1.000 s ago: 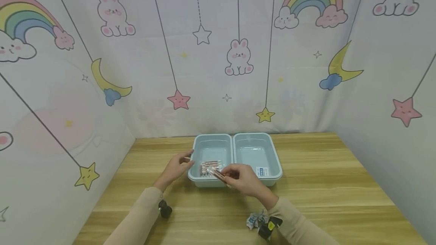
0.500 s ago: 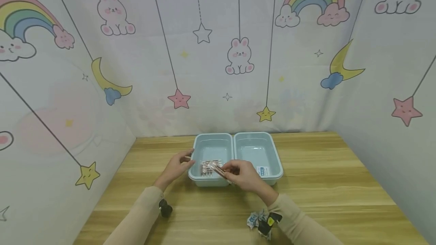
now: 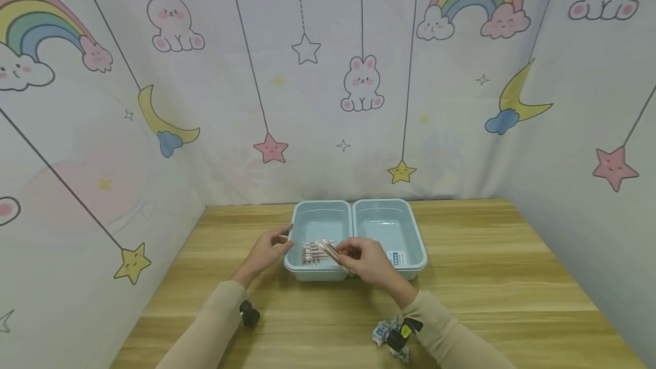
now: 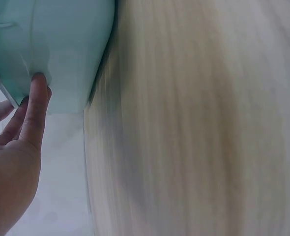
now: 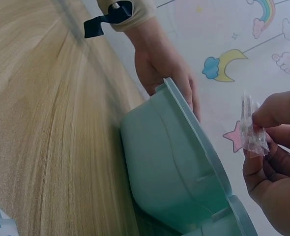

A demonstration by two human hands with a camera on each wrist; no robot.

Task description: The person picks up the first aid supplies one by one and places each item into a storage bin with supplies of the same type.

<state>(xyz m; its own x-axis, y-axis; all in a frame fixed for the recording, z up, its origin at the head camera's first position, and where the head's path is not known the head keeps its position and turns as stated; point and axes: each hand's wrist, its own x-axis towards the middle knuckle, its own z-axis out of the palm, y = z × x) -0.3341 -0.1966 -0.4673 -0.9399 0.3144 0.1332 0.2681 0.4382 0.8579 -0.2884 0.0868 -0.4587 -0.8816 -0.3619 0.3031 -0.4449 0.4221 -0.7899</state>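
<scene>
Two light-blue plastic trays stand side by side: a left tray (image 3: 323, 204) and a right tray (image 3: 381, 203). Several small clear packets (image 3: 312, 252) with thin brownish strips lie in the left tray's front part. My left hand (image 3: 265, 252) holds the left tray's left rim; in the left wrist view, fingertips (image 4: 38, 78) press its outer wall. Above the trays' front edge, my right hand (image 3: 368, 259) pinches clear packets (image 5: 253, 125) between thumb and fingers. Their exact number cannot be told. The right tray holds a white-and-blue label or packet (image 3: 396, 258).
Crumpled white-and-blue wrappers (image 3: 381, 332) lie on the wood-grain table (image 3: 487, 278) near my right wrist. A cartoon-printed cloth (image 3: 318, 113) hangs behind the table and along both sides. Black camera mounts (image 3: 250, 315) sit on both wrists.
My right hand has risen slightly and shifted a little, turning the held packets over the left tray. The left hand stays at the tray's rim. The camera view has shifted slightly.
</scene>
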